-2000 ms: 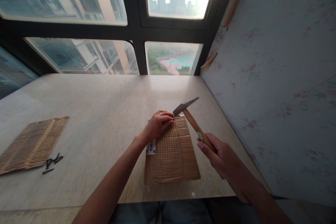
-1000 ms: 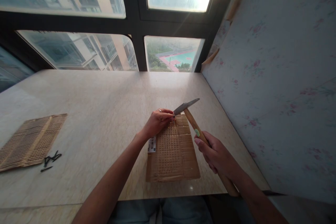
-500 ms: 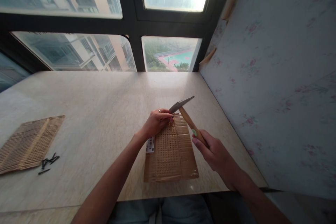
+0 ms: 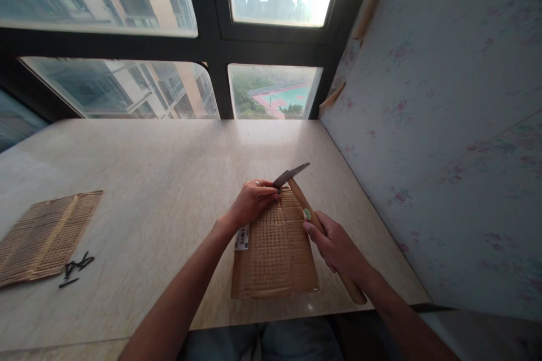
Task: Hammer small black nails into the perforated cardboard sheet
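Observation:
A cardboard piece (image 4: 271, 271), brown and taped, lies before me with rows of small holes and a barcode label at its left. My left hand (image 4: 254, 200) rests on its far end, fingers pinched together at the top edge. A small dark tip at the fingertips looks like a nail (image 4: 278, 192), mostly hidden. In my right hand (image 4: 339, 242) is a hammer (image 4: 298, 194) with a wooden handle, the fist closed round it. The hammer's metal head is right above the left fingertips; I cannot tell whether it touches the nail.
Another perforated cardboard sheet (image 4: 51, 237) lies on the pale marble-look surface (image 4: 161, 180) at the left. Several loose dark nails or screws (image 4: 78, 264) are beside it. A papered wall (image 4: 423, 124) rises at the right, and windows (image 4: 275, 90) stand behind.
The hammer and right hand have shifted slightly left and down, and the handle's end now shows below the fist. The left hand keeps its place on the cardboard. The view has tilted a little.

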A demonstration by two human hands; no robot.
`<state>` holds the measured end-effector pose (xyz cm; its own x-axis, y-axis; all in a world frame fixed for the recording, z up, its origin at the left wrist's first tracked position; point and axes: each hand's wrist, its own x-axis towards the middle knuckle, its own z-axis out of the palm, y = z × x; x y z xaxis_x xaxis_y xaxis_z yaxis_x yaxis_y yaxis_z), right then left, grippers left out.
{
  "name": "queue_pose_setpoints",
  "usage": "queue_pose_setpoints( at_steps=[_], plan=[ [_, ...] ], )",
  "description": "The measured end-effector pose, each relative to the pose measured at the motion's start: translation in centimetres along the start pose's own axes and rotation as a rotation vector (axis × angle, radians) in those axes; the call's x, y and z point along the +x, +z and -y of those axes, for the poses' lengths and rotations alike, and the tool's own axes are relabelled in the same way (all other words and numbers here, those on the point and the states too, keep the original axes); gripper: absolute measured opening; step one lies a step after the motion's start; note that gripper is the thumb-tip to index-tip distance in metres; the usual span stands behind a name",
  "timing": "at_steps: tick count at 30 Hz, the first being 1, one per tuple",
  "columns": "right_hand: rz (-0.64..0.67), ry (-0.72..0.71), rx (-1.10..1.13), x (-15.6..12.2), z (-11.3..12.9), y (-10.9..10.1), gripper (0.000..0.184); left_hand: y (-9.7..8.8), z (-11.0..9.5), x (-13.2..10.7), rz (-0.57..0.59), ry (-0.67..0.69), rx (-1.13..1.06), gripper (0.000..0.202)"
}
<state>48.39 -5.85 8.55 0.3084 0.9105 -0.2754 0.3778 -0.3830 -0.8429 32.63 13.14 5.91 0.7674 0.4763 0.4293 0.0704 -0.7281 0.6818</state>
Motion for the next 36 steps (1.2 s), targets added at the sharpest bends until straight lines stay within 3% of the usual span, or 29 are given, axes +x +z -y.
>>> queue_pose_setpoints(
  at_steps=[5,15,23,29,36],
  plan=[
    [0.012,-0.001,-0.007,0.2,0.0,-0.1,0.023,-0.2,-0.6,0.0,0.053,-0.023,0.013,0.039],
    [-0.013,-0.005,0.01,0.5,0.1,0.1,0.024,0.3,-0.2,-0.4,0.014,-0.057,-0.015,0.03],
    [-0.203,0.0,0.061,2.4,0.2,0.1,0.029,0.4,0.0,-0.4,-0.034,-0.068,-0.021,0.024],
    [-0.125,0.07,0.296,3.2,0.3,0.1,0.035,0.4,-0.1,-0.4,-0.044,-0.076,-0.047,0.025],
    [-0.134,0.064,0.385,3.5,1.3,0.1,0.037,0.3,0.1,0.1,-0.055,-0.077,-0.068,0.022]
  ],
)
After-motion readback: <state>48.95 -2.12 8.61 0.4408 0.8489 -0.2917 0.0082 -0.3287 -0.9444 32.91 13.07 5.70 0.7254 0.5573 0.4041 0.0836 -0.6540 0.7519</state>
